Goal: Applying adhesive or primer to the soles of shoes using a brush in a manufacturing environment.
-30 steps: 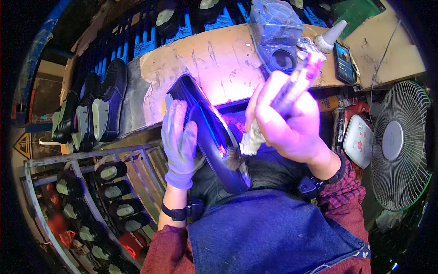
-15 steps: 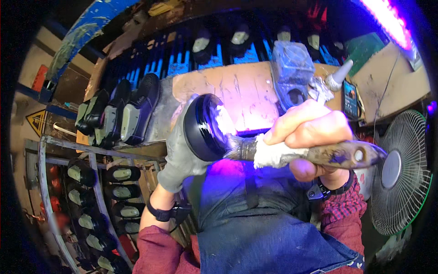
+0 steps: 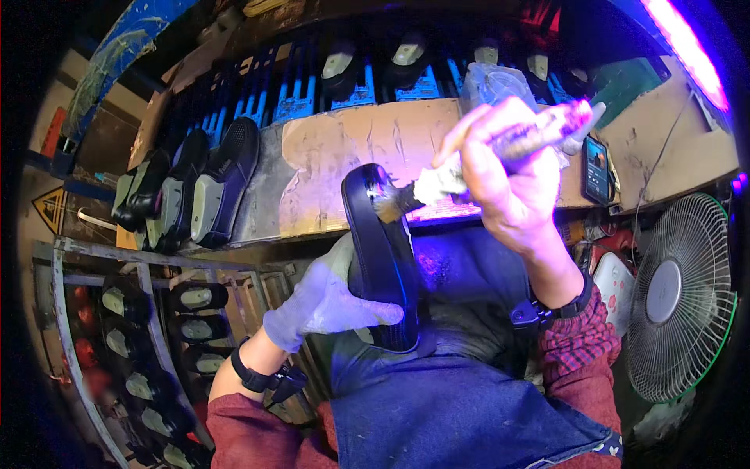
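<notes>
In my grey-gloved left hand (image 3: 324, 297) is a black shoe (image 3: 376, 254), held by its side and lower end with the toe tilted up toward the bench. Bare fingers of my right hand (image 3: 508, 176) are closed round a flat paintbrush (image 3: 439, 186), whose handle has a white wrapping and points up to the right. Its bristles press against the shoe near the toe, where the surface shines wet. The shoe's far side is hidden from me.
Several black shoes (image 3: 226, 187) stand at the bench's left on a cardboard-covered top (image 3: 328, 148). A blue slatted rack (image 3: 297, 90) lies behind. To the right are a plastic container (image 3: 484, 82), a phone (image 3: 598, 170) and a fan (image 3: 664, 293). A metal shoe rack (image 3: 148, 289) stands lower left.
The shoe has turned from end-on to lengthwise and come nearer my lap. My right hand has lifted the brush handle up and away, bringing the bristles onto the toe area.
</notes>
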Demonstrator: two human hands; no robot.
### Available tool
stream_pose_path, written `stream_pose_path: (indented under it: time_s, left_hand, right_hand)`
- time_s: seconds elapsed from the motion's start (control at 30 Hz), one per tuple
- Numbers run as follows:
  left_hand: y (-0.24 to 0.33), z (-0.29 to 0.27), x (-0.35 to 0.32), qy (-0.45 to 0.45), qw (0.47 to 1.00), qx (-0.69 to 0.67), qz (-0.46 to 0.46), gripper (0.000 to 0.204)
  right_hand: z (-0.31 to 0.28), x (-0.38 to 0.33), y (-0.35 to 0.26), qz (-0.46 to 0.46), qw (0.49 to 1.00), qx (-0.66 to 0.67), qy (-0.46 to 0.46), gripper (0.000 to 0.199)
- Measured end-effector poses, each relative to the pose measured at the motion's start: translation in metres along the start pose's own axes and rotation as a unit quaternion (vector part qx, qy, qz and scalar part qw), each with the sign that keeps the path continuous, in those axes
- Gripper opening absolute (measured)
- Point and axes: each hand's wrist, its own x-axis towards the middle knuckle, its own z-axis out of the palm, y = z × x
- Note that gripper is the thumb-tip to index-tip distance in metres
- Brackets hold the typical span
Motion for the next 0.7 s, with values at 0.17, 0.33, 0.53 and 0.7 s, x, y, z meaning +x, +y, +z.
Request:
stream_pose_path:
  time_s: [0.17,0.33,0.53,0.7]
  left_hand:
    - [-0.003,-0.008,0.011,-0.014,0.997,-0.071,0.015,0.079]
    - [-0.007,-0.015,0.031,-0.035,0.977,-0.209,-0.037,0.061]
    - [-0.048,-0.016,0.051,0.071,0.954,-0.293,0.008,0.042]
    - [-0.049,0.023,0.041,0.076,0.726,-0.683,0.019,0.064]
  right_hand:
    - [-0.009,-0.019,0.010,-0.021,0.993,-0.042,-0.104,0.011]
    - [-0.009,-0.053,0.030,0.041,0.999,0.019,-0.029,0.011]
    - [-0.038,-0.054,0.027,0.305,0.946,-0.107,0.032,0.010]
    - [-0.116,-0.055,0.072,0.147,0.883,-0.417,0.159,0.018]
